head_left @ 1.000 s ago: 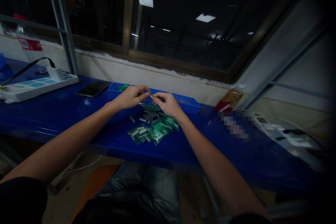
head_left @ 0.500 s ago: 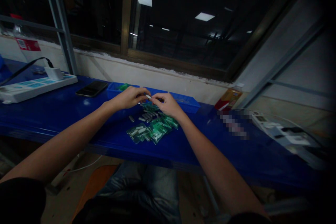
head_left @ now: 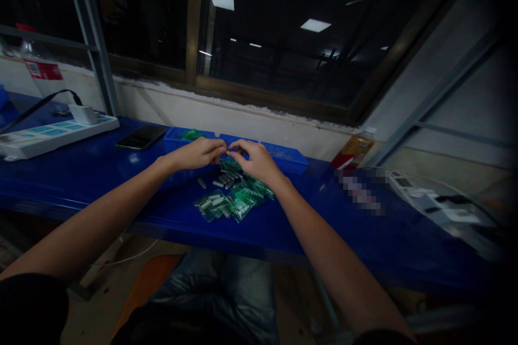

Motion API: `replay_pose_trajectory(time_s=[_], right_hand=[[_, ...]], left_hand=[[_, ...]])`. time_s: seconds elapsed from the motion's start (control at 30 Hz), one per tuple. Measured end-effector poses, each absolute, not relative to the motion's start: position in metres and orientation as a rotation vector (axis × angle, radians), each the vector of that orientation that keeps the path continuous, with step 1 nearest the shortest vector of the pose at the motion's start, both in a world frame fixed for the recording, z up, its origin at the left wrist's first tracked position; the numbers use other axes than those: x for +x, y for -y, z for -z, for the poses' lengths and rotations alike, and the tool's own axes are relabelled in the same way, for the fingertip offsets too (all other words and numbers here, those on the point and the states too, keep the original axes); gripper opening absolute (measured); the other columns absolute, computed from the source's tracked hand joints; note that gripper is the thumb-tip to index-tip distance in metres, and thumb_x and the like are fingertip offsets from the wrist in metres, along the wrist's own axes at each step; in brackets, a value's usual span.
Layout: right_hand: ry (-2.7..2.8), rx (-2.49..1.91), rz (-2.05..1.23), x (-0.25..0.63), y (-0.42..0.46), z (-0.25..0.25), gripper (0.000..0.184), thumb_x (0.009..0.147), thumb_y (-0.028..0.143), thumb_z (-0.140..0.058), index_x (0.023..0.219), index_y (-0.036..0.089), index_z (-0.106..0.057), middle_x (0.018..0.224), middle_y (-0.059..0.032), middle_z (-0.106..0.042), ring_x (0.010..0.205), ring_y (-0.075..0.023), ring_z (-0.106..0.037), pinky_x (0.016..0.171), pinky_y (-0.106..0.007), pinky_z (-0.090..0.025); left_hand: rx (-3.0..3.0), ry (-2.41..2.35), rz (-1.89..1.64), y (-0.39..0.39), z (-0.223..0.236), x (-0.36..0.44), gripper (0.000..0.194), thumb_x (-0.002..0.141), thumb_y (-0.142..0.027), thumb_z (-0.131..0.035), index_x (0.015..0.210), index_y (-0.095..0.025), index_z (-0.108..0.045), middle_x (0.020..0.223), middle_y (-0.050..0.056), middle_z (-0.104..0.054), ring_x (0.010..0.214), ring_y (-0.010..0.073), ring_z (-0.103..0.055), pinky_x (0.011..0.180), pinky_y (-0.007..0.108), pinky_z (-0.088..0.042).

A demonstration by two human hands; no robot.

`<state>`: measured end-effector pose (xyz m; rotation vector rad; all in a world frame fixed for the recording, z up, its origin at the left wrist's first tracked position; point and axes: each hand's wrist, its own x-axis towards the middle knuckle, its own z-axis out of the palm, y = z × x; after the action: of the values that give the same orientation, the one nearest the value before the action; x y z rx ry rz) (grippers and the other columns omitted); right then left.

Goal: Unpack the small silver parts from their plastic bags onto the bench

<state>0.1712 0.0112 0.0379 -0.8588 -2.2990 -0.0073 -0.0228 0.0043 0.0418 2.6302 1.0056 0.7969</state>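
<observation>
My left hand (head_left: 201,152) and my right hand (head_left: 256,160) meet fingertip to fingertip above the blue table. Pinched between them is a small silvery piece (head_left: 228,153), mostly covered by the fingers. Just below the hands lie several loose short silvery metal pieces (head_left: 226,178). Nearer the table's front edge is a pile of small clear green-tinted bags (head_left: 243,202); some have similar pieces inside. Behind the hands stands a blue divided tray (head_left: 289,158), with green bags (head_left: 191,134) in its left part.
A phone (head_left: 141,137) lies left of the tray, beside a white power strip (head_left: 60,135) with a plugged-in charger. At the right are an orange-brown drink bottle (head_left: 353,150) and another white power strip (head_left: 445,207). A window and wall rise behind the blue table (head_left: 133,183).
My left hand has shifted slightly down and its fingers have closed in on the silvery piece, which shows less now. The bags and loose pieces stay put.
</observation>
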Motion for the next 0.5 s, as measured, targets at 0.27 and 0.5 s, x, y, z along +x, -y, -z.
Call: replay_pose_trajectory(time_s=[0.27, 0.5], right_hand=[[2.373, -0.82, 0.207, 0.1706, -0.0047, -0.0419, 0.018, 0.082, 0.026, -0.051, 0.095, 0.018, -0.06, 0.081, -0.0032, -0.064, 0.08, -0.016, -0.056, 0.074, -0.029, -0.04], [2.319, -0.923, 0.201, 0.1664, -0.0044, -0.0385, 0.019, 0.084, 0.031, -0.047, 0.081, 0.018, -0.059, 0.071, -0.0017, -0.061, 0.071, -0.0144, -0.053, 0.066, -0.026, -0.036]], left_hand=[[2.354, -1.056, -0.818, -0.0074, -0.0367, -0.0173, 0.041, 0.09, -0.042, -0.027, 0.071, -0.014, -0.05, 0.058, 0.002, -0.054, 0.055, 0.0123, -0.053, 0.058, 0.025, -0.042], [2.511, -1.105, -0.919, -0.0076, -0.0385, -0.0193, 0.04, 0.09, -0.039, -0.03, 0.074, -0.013, -0.056, 0.062, 0.002, -0.057, 0.058, 0.0123, -0.054, 0.06, 0.024, -0.04]])
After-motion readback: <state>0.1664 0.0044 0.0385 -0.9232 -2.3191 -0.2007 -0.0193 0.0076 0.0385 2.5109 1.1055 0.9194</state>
